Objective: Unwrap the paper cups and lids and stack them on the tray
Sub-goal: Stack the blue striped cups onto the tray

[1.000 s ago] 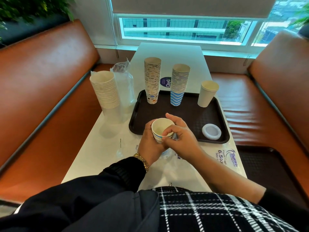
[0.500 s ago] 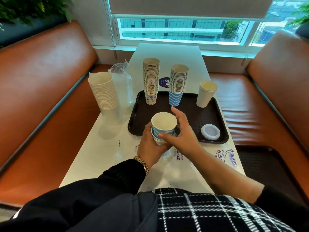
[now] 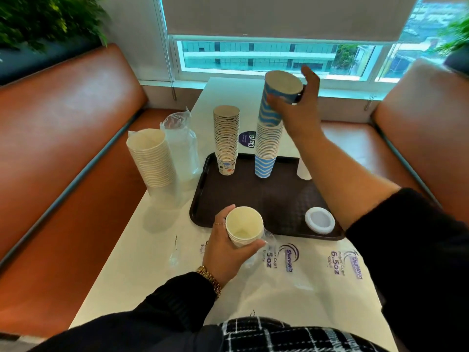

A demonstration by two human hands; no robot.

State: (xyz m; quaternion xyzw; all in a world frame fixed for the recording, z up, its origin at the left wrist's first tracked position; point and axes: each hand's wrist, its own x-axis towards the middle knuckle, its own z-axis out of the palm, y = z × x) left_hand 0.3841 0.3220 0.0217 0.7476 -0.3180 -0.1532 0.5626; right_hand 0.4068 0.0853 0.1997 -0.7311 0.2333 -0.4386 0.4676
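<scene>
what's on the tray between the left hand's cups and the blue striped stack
Bare brown tray, as the head view shows. The left hand holds its cups at the near rim; the blue striped stack stands at the far edge.

The right hand (image 3: 302, 110) has left the left hand (image 3: 228, 250) and risen toward twelve o'clock, carrying a blue striped cup (image 3: 278, 97) onto the top of the blue stack (image 3: 266, 148) on the tray (image 3: 269, 199); the left hand now holds the remaining cups (image 3: 243, 227) alone, at six o'clock of the tray
</scene>
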